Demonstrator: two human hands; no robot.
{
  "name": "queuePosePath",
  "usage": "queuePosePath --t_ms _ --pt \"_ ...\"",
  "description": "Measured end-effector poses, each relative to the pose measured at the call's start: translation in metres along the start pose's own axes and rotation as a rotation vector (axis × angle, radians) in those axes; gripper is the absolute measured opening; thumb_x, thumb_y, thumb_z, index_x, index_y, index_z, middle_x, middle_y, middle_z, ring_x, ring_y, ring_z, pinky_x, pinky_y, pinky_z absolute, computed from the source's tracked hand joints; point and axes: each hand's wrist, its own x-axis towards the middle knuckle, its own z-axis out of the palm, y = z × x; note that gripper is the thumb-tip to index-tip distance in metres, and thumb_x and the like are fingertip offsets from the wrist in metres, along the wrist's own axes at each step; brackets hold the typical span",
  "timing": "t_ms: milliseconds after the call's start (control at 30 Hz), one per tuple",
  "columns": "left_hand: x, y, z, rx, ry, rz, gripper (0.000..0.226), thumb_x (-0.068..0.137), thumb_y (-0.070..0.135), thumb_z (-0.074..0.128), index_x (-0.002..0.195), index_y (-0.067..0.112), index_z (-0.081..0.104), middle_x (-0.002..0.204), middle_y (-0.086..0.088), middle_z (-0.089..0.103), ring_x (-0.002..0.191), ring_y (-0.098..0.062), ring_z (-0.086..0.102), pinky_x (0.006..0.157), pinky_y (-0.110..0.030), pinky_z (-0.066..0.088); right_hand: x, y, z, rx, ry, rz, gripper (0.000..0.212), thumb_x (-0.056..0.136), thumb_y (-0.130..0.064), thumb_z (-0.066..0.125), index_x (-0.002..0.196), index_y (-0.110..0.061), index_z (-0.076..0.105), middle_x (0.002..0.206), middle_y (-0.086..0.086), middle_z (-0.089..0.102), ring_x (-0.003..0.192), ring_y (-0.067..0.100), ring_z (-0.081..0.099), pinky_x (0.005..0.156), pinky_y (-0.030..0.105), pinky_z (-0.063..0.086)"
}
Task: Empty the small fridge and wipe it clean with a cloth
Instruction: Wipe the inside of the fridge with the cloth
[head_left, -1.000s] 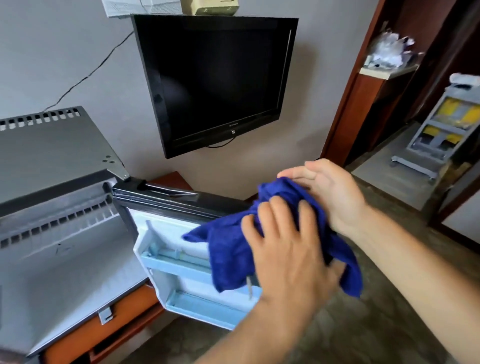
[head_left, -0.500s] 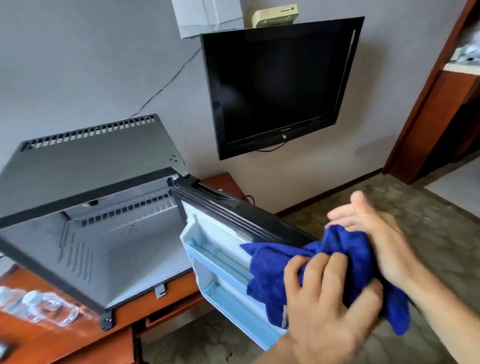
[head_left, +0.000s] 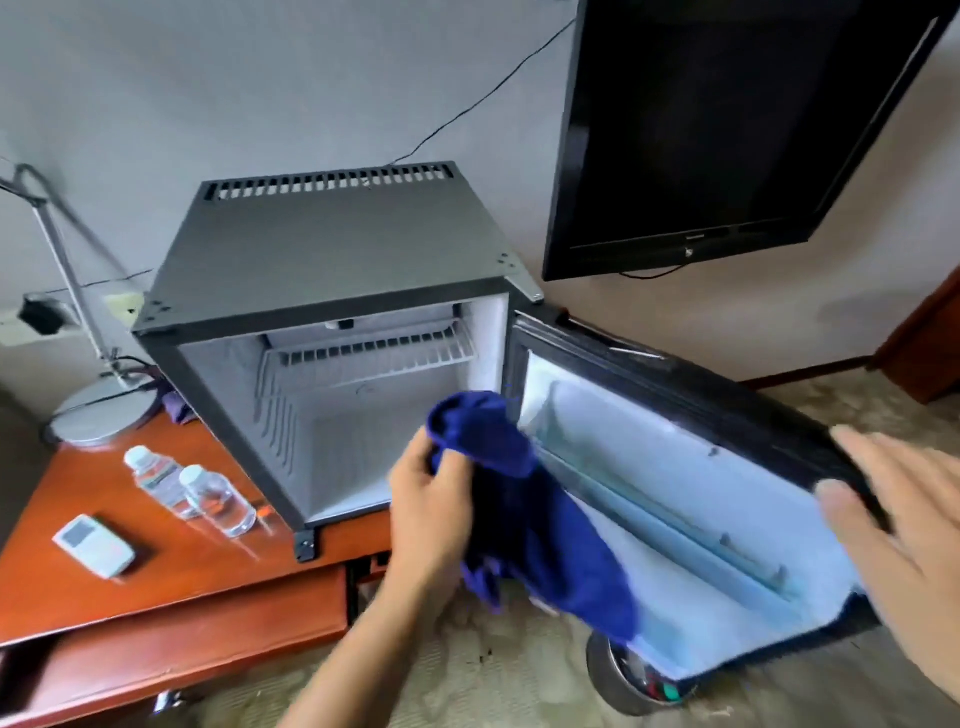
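While door open: 2 bottles (head_left: 192, 491), 1 cloth (head_left: 524, 499).

Small grey fridge (head_left: 332, 249) on desk, door (head_left: 675, 467) wide open, blue cloth (head_left: 524, 499) bunched before it

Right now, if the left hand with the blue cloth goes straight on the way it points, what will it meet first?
Probably the fridge's bare interior floor. The left hand holds the blue cloth at the open front, pointing inward. Nothing shows inside in its path, though depth is hard to judge.
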Motion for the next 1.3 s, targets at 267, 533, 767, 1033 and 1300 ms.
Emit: queuePosePath --t_ms 267,533,767,1033,1300 --pt "0.065 -0.091 -0.147 0.280 -0.064 -0.233 0.026 0.093 0.015 0.062 0.087 0.036 0.077 0.077 -0.014 0.075 0.067 -0.020 0.063 0.067 -0.035 0.049 0.036 -0.049 0.036 -0.482 0.046 0.276 0.074 0.089 -0.059 0.045 0.154 -0.026 0.029 0.153 0.011 0.037 0.139 0.036 0.032 0.111 0.068 0.023" --pt "0.109 -0.081 -0.165 0.084 -0.268 -0.338 0.037 0.099 0.000 0.051 0.106 0.026 0.077 0.085 -0.015 0.077 0.072 -0.036 0.073 0.070 -0.045 0.060 0.062 -0.246 0.126 -0.231 0.054 -0.256 0.078 0.087 -0.030 0.066 0.157 -0.024 0.032 0.166 0.012 0.019 0.154 0.035 0.012 0.122 0.062 0.008" --pt "0.128 -0.096 -0.179 -0.141 -0.259 -0.617 0.032 0.096 0.019 0.048 0.110 0.003 0.071 0.112 -0.023 0.073 0.108 -0.041 0.067 0.097 -0.051 0.053 0.045 -0.347 0.260 0.827 -0.785 0.218 0.105 0.069 -0.061 0.082 0.151 -0.052 0.018 0.147 -0.010 0.046 0.131 0.002 0.050 0.113 0.035 0.041" --pt "0.154 -0.142 -0.217 0.728 -0.529 -0.431 0.074 0.083 0.042 0.038 0.154 0.021 0.037 0.161 0.000 0.035 0.152 -0.021 0.025 0.123 -0.038 0.021 0.111 -0.328 0.347 0.926 -0.544 0.445 0.072 0.068 -0.030 0.084 0.130 -0.038 0.048 0.125 -0.003 0.066 0.110 0.017 0.065 0.106 0.043 0.048" --pt "0.131 -0.090 -0.214 1.168 -0.195 0.455 0.030 0.083 0.002 0.062 0.110 0.011 0.069 0.101 -0.002 0.063 0.090 -0.026 0.061 0.072 -0.035 0.049 0.171 -0.321 0.425 0.154 -0.710 0.224 0.097 0.083 -0.040 0.068 0.158 -0.030 0.008 0.163 0.018 0.003 0.143 0.046 0.027 0.108 0.051 0.038"
